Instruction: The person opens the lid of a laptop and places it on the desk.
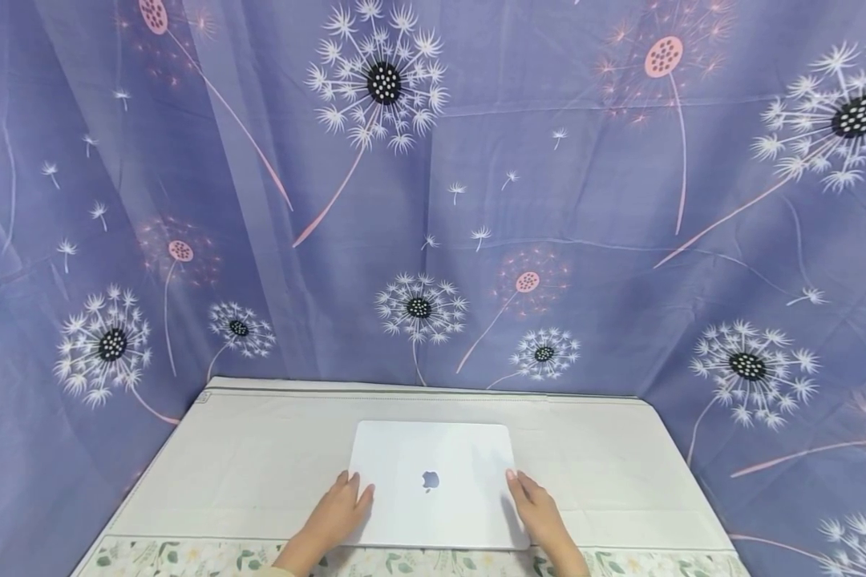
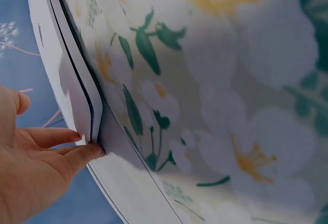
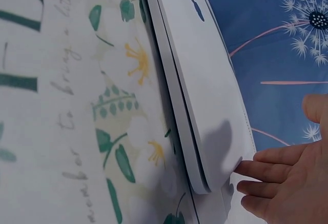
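A silver laptop [image 1: 469, 489] with a dark apple logo lies closed on the white table covering. My left hand [image 1: 335, 510] is at its left edge. In the left wrist view, extended fingertips [image 2: 92, 151] touch the laptop's [image 2: 77, 88] side near the front corner, and the thumb stands off the lid. My right hand [image 1: 539, 513] is at the opposite edge. The right wrist view has its straight fingers [image 3: 271, 170] at the laptop's [image 3: 192, 75] side, one fingertip meeting the edge; the thumb is raised. A thin dark seam runs between lid and base.
The white covering [image 1: 260, 449] extends to both sides of the laptop and behind it. Along the front runs a floral-printed strip [image 1: 209, 554]. A purple-blue curtain [image 1: 476, 200] with dandelion prints encloses the back and both sides.
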Demonstrator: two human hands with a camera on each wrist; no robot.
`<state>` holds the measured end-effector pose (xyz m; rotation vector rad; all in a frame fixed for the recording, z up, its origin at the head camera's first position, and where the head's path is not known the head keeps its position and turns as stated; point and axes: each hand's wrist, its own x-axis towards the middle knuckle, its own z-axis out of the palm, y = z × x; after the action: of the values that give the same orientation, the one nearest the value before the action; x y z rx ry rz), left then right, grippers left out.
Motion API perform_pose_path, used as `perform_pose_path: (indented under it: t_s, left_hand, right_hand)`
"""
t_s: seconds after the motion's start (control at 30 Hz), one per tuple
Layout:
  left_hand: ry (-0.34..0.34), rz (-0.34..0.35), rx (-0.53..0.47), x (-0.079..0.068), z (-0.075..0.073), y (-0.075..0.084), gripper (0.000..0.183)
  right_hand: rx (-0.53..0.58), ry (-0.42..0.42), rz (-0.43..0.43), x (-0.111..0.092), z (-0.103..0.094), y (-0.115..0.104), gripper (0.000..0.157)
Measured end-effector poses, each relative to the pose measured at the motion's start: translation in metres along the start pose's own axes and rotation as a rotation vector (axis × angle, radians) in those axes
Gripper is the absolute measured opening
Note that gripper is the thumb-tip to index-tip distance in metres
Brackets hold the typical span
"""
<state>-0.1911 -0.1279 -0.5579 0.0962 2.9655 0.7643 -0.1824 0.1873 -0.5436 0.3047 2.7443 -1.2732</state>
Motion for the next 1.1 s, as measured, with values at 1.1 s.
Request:
perform_pose_path:
  t_s: [1.1]
  left_hand:
    - [-0.017,-0.018,0.022,-0.0035,0.0059,0.0058,0.058]
  right_hand:
    - [-0.005,-0.01,0.027,-0.0017,-0.0039,0.0033,0.088]
